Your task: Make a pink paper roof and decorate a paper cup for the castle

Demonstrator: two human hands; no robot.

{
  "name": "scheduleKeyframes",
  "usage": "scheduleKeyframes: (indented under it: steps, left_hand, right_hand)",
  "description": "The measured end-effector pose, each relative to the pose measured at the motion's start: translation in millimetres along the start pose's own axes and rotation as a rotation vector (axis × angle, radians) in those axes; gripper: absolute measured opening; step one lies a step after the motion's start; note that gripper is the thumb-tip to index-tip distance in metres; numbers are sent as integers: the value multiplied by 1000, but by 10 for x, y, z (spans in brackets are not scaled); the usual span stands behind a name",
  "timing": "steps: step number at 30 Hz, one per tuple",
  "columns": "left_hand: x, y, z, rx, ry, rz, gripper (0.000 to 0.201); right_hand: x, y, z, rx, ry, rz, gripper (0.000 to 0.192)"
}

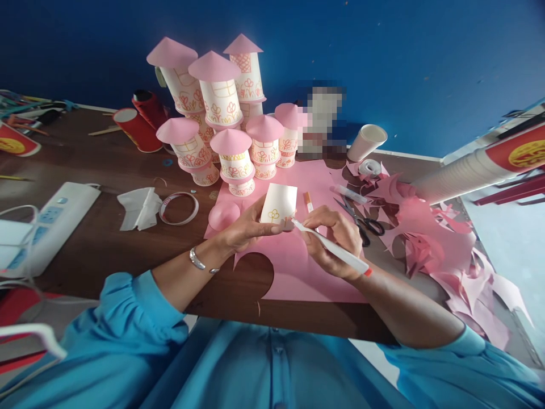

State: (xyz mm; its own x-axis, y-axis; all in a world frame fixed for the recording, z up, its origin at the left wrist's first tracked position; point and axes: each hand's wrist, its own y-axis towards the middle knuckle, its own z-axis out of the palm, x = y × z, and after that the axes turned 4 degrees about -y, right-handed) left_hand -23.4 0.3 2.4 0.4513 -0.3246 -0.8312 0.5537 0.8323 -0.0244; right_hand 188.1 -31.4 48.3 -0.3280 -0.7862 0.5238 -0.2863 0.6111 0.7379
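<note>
My left hand (251, 226) is closed around a white paper cup (280, 200), which bears a yellow flower drawing near its lower edge. In my right hand (334, 238) is a white marker (340, 255) with a red end, its tip at the cup's lower right side. A second marker with an orange cap (307, 200) lies on the pink paper sheet (293, 278) just beyond. Behind the cup stand several paper-cup towers (232, 162) with pink cone roofs and drawn flowers. A pink paper cone (224, 215) sits beside my left hand.
Black-handled scissors (369, 225) and many pink paper scraps (447, 244) lie to the right. A white cup (367, 142) and a long stack of cups (464, 170) are farther back. On the left are a tape roll (179, 208), white tissue (139, 208), red cups (138, 129) and a power strip (53, 221).
</note>
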Motion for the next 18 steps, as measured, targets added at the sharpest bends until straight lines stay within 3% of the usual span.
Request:
scheduleKeyframes:
  steps: [18]
  left_hand:
    - [-22,4,28,31,-6,16,61]
  right_hand:
    - [24,44,-32,55,-87,-78,21]
